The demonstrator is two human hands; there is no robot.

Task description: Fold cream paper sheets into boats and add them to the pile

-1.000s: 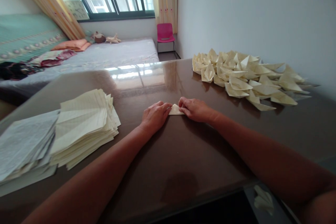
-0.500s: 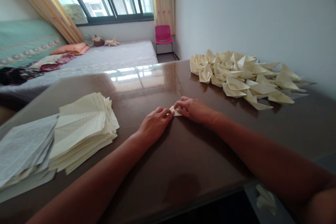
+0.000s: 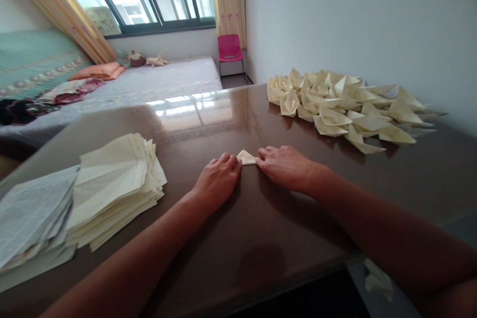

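Observation:
A small folded paper triangle (image 3: 247,158) lies on the brown tabletop (image 3: 253,223), its point facing away from me. My left hand (image 3: 220,174) has its fingers closed on the left corner. At the opposite corner, my right hand (image 3: 282,165) pinches the paper between thumb and fingers. The middle of the triangle shows between the two hands, while both its ends are covered by fingertips.
Many folded paper boats (image 3: 335,107) are heaped at the back right by the wall. On the left stand a stack of cream paper sheets (image 3: 112,184) and a greyish paper stack (image 3: 35,218). Beyond the table are a bed (image 3: 179,72) and a pink chair (image 3: 230,48).
My right hand has slid right, off the middle of the folded paper to its right corner, so more of the triangle shows. My left hand stays at the left corner.

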